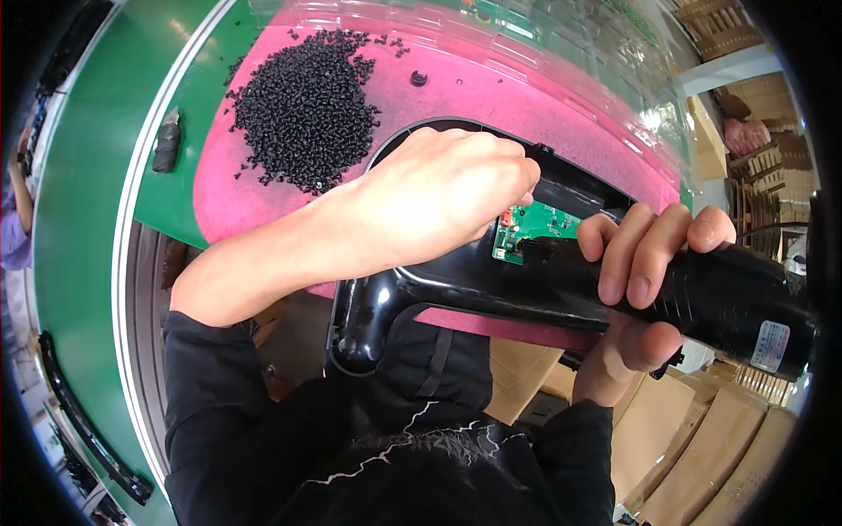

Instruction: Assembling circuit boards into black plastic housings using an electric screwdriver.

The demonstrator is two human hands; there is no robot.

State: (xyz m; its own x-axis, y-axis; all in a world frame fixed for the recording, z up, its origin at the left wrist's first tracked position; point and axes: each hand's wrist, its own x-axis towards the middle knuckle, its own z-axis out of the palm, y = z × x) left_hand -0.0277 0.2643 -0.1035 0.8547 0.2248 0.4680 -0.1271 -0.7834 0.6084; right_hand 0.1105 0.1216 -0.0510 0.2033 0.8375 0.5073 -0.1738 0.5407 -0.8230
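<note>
A glossy black plastic housing point(456, 294) lies in front of me, partly on the pink mat. A green circuit board point(553, 219) with small red and white parts sits inside it. My left hand point(456, 188) reaches over the housing from the left, fingers curled together at the board's left edge; what they pinch, if anything, is hidden. My right hand point(653, 263) wraps round the thick barrel of a black electric screwdriver point(719, 302), which carries a white label. Its narrow dark end points left over the board, and the tip is hard to make out.
A heap of small black screws point(303, 110) rests on the pink mat point(421, 114), with a small black ring-shaped part point(419, 79) beside it. Clear plastic trays point(605, 114) stand along the far side. A dark wrapped piece point(167, 140) lies on the green table point(83, 219). Cardboard boxes point(702, 447) stand at lower right.
</note>
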